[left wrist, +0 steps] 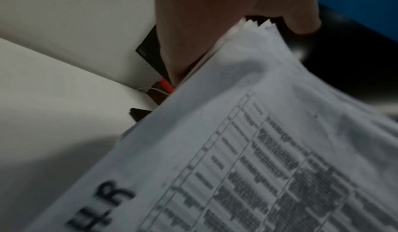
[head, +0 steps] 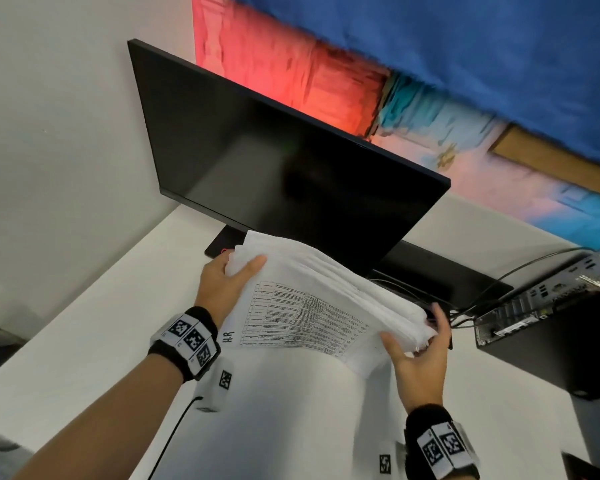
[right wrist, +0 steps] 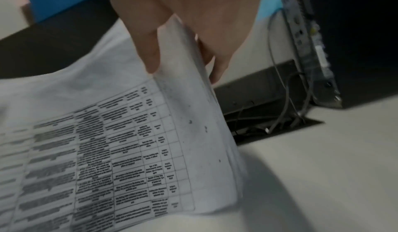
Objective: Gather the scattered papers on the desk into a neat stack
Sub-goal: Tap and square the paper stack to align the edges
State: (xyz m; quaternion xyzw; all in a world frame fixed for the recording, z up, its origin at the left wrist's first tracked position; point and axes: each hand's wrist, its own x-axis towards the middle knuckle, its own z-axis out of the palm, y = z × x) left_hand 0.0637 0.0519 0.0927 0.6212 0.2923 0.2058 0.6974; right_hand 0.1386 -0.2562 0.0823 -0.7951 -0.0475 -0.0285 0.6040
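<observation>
Head view: the papers (head: 326, 299) are gathered in one bundle, held tilted above the white desk (head: 84, 334), its near edge low to or on the surface, directly in front of the dark monitor (head: 274, 161). The left hand (head: 227, 285) grips the bundle's left end, thumb across the top sheet and fingers hidden behind; the right hand (head: 420, 344) grips the right end, thumb on the near face and fingers curled round the far side. The far edges are stepped and fanned, so the stack is judged not yet squared. A computer case (head: 548, 306) with cables stands to the right, well apart. Left wrist view: the left hand (left wrist: 215, 23) pinches the papers (left wrist: 258, 150) at their far left corner, where several sheet corners stick out unevenly; the top sheet carries a printed table and the handwritten letters "HR". Right wrist view: the right hand (right wrist: 193, 23) clamps the papers (right wrist: 129, 150) at the right edge, thumb on the printed face, fingers behind; the sheets sag in a curve between the two grips. Assessment: the bundle is light, limp and slippery sheet against sheet, liable to fan or spill if either grip slackens. Hold is best taken at the two short ends, as now, loose enough for the sheets to settle when the long edge is tapped on the desk.
</observation>
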